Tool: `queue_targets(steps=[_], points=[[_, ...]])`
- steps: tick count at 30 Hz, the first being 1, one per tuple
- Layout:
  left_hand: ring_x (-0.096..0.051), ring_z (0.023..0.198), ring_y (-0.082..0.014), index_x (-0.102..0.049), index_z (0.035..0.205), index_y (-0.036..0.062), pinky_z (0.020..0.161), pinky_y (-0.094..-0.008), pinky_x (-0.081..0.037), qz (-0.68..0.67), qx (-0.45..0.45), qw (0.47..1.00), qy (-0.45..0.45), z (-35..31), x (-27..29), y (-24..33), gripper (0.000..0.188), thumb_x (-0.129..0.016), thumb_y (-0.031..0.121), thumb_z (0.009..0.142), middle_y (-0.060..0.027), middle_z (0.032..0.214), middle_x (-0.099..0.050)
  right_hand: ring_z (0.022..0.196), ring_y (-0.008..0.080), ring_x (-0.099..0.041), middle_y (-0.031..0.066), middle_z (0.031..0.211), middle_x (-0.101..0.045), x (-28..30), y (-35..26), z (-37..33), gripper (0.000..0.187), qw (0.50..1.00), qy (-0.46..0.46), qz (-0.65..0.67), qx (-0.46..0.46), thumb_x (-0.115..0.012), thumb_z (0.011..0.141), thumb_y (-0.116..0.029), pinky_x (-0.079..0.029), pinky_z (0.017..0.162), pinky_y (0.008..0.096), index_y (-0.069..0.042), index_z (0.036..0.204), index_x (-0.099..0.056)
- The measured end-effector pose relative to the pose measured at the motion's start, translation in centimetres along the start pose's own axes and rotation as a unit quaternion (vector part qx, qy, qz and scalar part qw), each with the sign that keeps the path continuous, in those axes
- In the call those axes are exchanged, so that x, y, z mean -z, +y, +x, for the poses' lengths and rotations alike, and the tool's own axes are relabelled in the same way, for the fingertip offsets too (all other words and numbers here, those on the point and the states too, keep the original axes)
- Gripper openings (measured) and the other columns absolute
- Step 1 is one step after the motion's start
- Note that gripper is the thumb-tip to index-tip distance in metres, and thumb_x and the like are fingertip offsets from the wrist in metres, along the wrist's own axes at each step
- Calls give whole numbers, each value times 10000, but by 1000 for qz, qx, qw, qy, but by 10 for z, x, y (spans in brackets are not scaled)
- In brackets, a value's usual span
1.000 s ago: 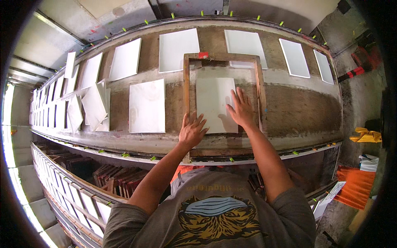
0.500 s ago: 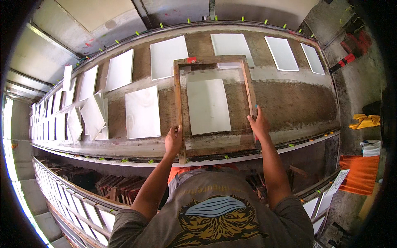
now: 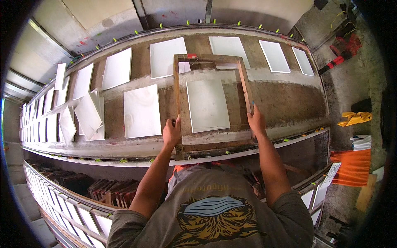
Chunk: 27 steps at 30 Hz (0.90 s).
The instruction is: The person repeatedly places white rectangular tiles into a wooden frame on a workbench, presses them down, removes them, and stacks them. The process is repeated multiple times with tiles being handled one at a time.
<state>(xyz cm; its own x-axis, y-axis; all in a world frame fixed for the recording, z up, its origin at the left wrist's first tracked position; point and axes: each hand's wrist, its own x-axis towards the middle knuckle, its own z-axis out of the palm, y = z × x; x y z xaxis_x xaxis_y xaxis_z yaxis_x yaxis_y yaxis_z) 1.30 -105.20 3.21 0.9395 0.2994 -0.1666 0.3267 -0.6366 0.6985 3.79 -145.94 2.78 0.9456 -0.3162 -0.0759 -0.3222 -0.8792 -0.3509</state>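
Between my hands is a rectangular wooden frame (image 3: 176, 89), apparently with thin see-through mesh and a red mark on its far bar. My left hand (image 3: 171, 131) grips its left bar near the close corner, fingers closed round the wood. On the opposite bar, my right hand (image 3: 256, 120) is closed in the same way. Through the frame shows a white sheet (image 3: 207, 105) lying on the long table (image 3: 289, 99). How far the frame sits above the table is hard to tell. Another white sheet (image 3: 142, 110) lies just left of it.
More white sheets (image 3: 117, 68) lie in two rows, some stacked askew at left (image 3: 89, 115). Small green pegs (image 3: 188, 22) line the table edges. Behind me stands a second table with white sheets (image 3: 89, 213). Orange cloth (image 3: 350, 167) and yellow gloves (image 3: 354, 118) are at right.
My viewpoint has shifted slightly, so the table and sheets sit a little further left in the picture. Both hands keep their hold on the frame, which has barely moved over the sheet.
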Motion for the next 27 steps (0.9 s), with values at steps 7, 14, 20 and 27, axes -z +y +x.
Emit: queue_targets(steps=[7,14,20,27], points=[[-655,872,-455,-595,1010,-14,748,-515,-496,-19,-18,999,-27,-5,11,34,543,-550,527,1002,-259,899,-670,1076,395,-674,241,1233,-661,57,-8,6,674,999,-39,18,-29,-668,970,-217,-562,897,512,-56,1547,-358],[-677,890,-436,-628,1109,-11,795,-500,-512,-45,-48,998,10,-24,-40,93,523,-554,496,1006,-242,928,-700,1090,378,-674,224,1248,-659,106,40,28,669,998,-2,30,-49,-677,964,-226,-554,905,503,-61,1540,-379],[-683,913,-435,-626,1134,-48,809,-498,-516,-45,-46,998,-14,-44,-101,159,578,-543,511,1011,-264,937,-701,1102,366,-670,209,1261,-654,130,124,63,661,999,3,8,-54,-669,973,-215,-558,895,503,-63,1544,-372],[-655,910,-480,-617,1111,-31,789,-515,-498,-40,-21,999,-29,-72,-179,204,594,-511,545,1012,-298,919,-677,1058,360,-684,202,1222,-673,137,212,106,666,999,8,20,-28,-668,975,-221,-562,888,500,-51,1544,-366]])
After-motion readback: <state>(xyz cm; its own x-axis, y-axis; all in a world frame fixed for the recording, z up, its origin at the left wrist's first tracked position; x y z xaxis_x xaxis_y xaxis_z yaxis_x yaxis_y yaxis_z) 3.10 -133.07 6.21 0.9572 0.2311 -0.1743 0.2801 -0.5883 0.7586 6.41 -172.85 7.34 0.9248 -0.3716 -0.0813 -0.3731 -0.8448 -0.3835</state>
